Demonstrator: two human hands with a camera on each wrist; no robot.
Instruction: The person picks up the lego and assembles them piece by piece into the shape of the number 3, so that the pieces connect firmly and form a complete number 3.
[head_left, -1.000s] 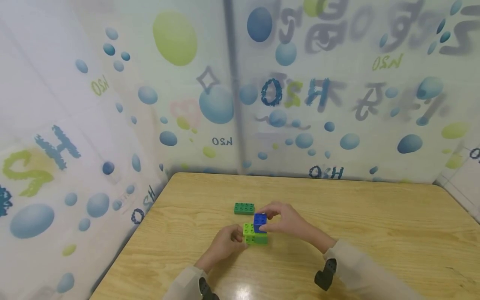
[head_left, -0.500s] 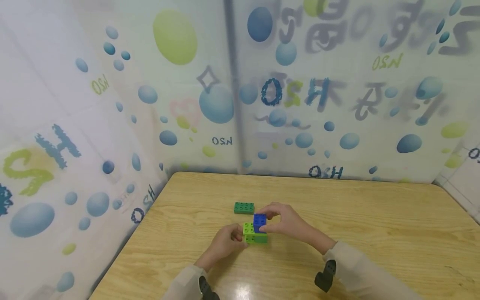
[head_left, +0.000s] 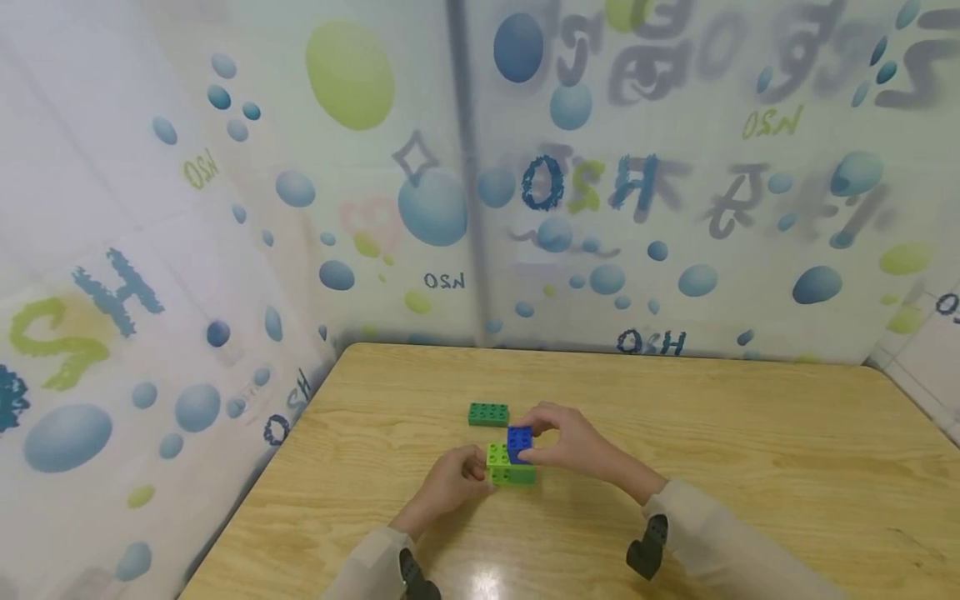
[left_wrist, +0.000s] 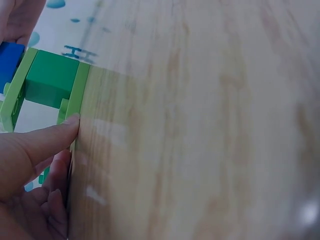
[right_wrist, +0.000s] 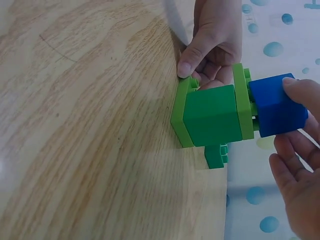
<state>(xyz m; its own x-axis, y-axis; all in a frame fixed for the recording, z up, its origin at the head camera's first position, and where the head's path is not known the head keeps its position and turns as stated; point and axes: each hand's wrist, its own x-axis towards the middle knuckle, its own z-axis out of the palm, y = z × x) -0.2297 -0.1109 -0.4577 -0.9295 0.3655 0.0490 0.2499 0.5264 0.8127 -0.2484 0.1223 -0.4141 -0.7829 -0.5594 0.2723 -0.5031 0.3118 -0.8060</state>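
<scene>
On the table stands a small stack of toy building bricks. Its base is a thin light green plate point(right_wrist: 181, 117), bearing a green brick point(right_wrist: 210, 116) at its right end. A second light green plate point(head_left: 497, 455) lies across the top. My right hand point(head_left: 572, 443) pinches a blue brick point(right_wrist: 278, 106) between thumb and fingers over the right end of that plate. Studs show in a narrow gap under the blue brick, which sits slightly tilted. My left hand point(head_left: 452, 481) grips the bottom plate's left end, thumb point(left_wrist: 62, 130) along its near edge; its other fingers are partly hidden.
A dark green brick point(head_left: 488, 414) lies on the wooden table point(head_left: 712, 467) just behind the stack. A patterned curtain point(head_left: 675, 208) hangs along the table's back edge, and another covers the left side.
Almost nothing moves. Both hands keep their places at the stack and the blue brick stays over the same end; the head view shifts very slightly.
</scene>
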